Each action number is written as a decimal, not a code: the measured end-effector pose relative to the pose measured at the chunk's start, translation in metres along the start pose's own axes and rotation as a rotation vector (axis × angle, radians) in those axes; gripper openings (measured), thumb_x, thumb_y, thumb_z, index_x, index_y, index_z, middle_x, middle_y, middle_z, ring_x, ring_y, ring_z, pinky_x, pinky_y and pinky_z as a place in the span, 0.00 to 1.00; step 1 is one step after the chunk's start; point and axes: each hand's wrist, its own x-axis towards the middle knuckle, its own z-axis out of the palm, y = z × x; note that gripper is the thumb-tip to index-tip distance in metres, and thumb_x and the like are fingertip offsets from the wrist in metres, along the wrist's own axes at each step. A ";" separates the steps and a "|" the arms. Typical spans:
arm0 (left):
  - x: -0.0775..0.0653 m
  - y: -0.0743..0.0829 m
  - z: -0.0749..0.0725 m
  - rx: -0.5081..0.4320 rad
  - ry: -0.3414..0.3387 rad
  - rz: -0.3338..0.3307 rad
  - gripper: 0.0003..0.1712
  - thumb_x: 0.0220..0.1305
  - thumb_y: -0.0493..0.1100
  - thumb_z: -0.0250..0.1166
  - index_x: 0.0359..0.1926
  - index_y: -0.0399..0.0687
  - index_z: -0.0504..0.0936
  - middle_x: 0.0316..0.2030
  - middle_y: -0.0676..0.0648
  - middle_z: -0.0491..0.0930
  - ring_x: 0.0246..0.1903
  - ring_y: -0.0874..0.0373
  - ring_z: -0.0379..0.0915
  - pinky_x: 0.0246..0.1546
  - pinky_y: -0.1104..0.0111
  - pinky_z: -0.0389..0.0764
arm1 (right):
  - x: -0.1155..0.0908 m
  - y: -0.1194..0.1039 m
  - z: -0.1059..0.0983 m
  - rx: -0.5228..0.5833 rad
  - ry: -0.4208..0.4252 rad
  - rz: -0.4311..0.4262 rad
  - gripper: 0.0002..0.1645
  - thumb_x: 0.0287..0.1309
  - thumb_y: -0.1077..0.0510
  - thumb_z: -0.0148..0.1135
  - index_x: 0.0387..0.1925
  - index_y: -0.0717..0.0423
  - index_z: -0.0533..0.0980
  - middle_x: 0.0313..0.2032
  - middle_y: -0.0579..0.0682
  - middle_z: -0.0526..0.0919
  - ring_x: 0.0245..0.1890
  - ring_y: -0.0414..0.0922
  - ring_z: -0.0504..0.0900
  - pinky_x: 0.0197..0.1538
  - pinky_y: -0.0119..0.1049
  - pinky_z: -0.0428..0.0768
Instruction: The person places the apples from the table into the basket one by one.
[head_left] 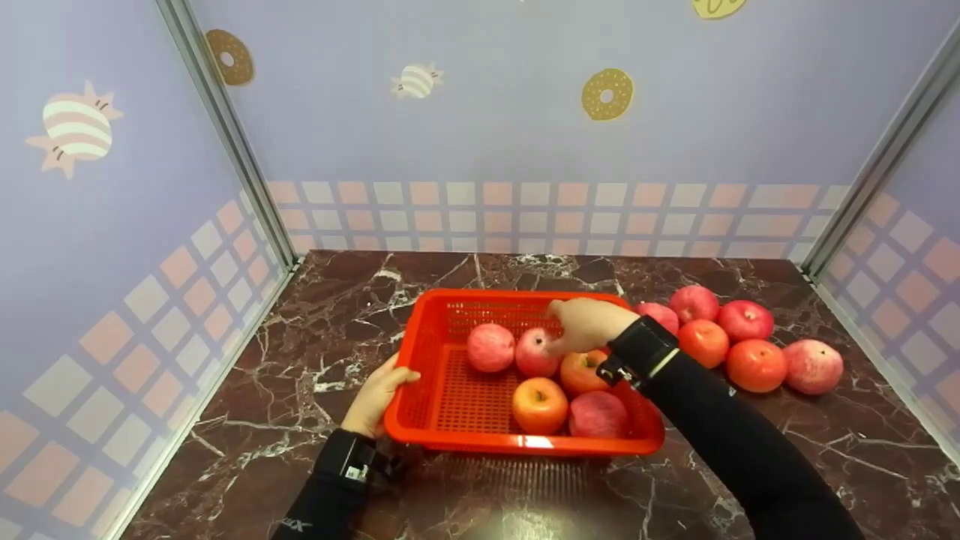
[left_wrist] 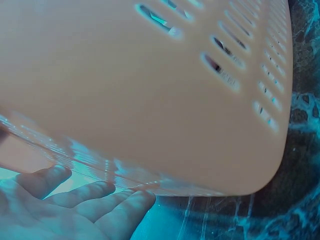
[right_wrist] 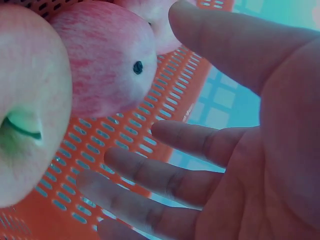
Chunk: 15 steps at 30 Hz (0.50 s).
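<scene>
A red plastic basket [head_left: 491,444] with slotted walls holds several red and yellow-red apples [head_left: 540,406], mostly in its right half. My left hand [head_left: 377,396] holds the basket's left side, its thumb over the rim; in the left wrist view its fingers [left_wrist: 125,210] lie along the outside of the basket wall [left_wrist: 125,115]. Above the right rear part of the basket is my right hand [head_left: 592,324], close to a pink-red apple [head_left: 538,352]. The right wrist view shows the right hand's fingers [right_wrist: 165,182] spread, with nothing between them and the thumb, beside a striped apple [right_wrist: 107,60].
Several more apples [head_left: 756,365] lie grouped on the dark marbled table [head_left: 330,300], right of the basket. Patterned panels [head_left: 510,135] with metal corner posts [head_left: 240,142] enclose the back and sides.
</scene>
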 end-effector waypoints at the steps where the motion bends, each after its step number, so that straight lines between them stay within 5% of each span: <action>1: 0.000 0.000 0.000 0.000 0.001 -0.002 0.39 0.69 0.32 0.48 0.79 0.35 0.50 0.52 0.42 0.82 0.50 0.51 0.83 0.53 0.59 0.86 | -0.001 0.000 -0.001 -0.005 0.000 0.003 0.36 0.60 0.42 0.67 0.62 0.60 0.74 0.54 0.63 0.85 0.56 0.58 0.84 0.61 0.54 0.81; 15: 0.001 0.000 0.002 -0.004 0.013 0.003 0.39 0.69 0.31 0.48 0.79 0.34 0.51 0.50 0.44 0.83 0.49 0.52 0.83 0.52 0.60 0.87 | -0.023 0.019 -0.020 0.039 0.000 0.077 0.38 0.63 0.39 0.66 0.64 0.60 0.74 0.60 0.64 0.82 0.62 0.62 0.79 0.67 0.60 0.76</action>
